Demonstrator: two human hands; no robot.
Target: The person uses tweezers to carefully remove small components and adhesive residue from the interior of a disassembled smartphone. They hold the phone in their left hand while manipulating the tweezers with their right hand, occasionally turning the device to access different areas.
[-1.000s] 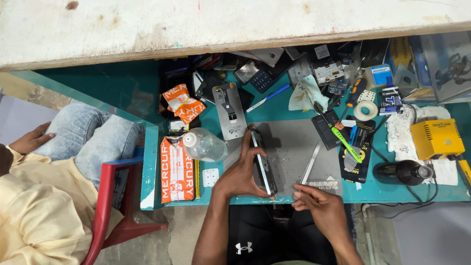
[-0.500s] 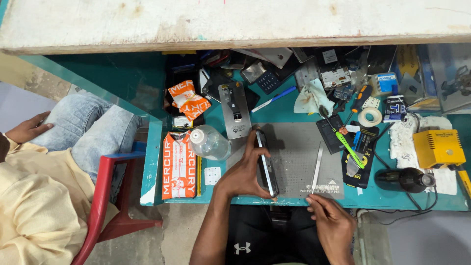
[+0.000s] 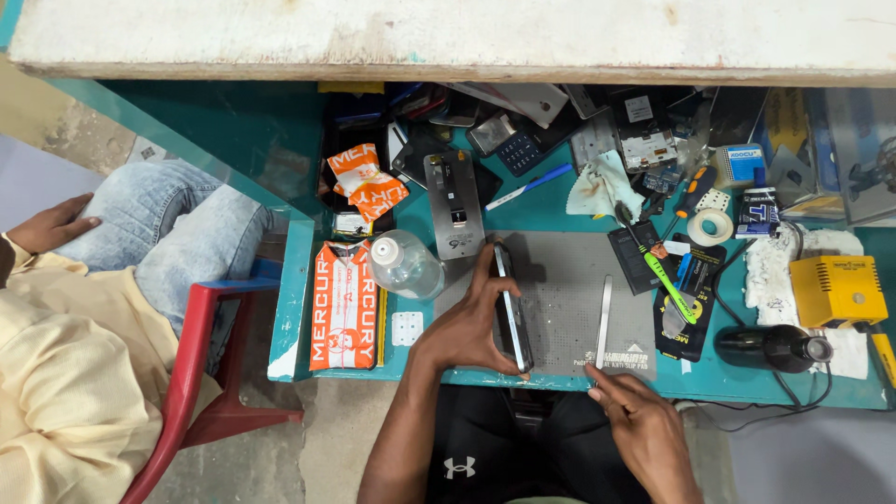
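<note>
Head view, one person seated at a teal counter (image 3: pixel 560 210). Landmark for all positions: the grey work mat (image 3: pixel 560 299) at the counter's near edge.

Left hand (image 3: pixel 467 327): grip closed around a dark phone (image 3: pixel 511 308), thumb on one long side, fingers wrapped over the other. The phone stands on its long edge over the left part of the mat, tilted rather than flat. Judged: held this way to expose the side seam while the mat steadies it from below.

Right hand (image 3: pixel 639 420): at the mat's near right corner, fingertips pinched on the lower end of a thin flat metal strip (image 3: pixel 604 317) that lies along the mat, well right of the phone. Grip nearly closed, light; whether the strip is lifted or only touched, cannot tell.

Left of the mat: a clear plastic bottle (image 3: pixel 403 264), lying close, and an orange packet (image 3: pixel 343 303). Beyond the mat: a grey metal plate (image 3: pixel 455 203) and a blue pen (image 3: pixel 527 187). Right of the mat: a green-handled tool (image 3: pixel 667 280), a tape roll (image 3: pixel 716 226), a yellow box (image 3: pixel 837 289).

Far left of the mat, off the counter: another person in a cream shirt and jeans on a red chair (image 3: pixel 191 373).
</note>
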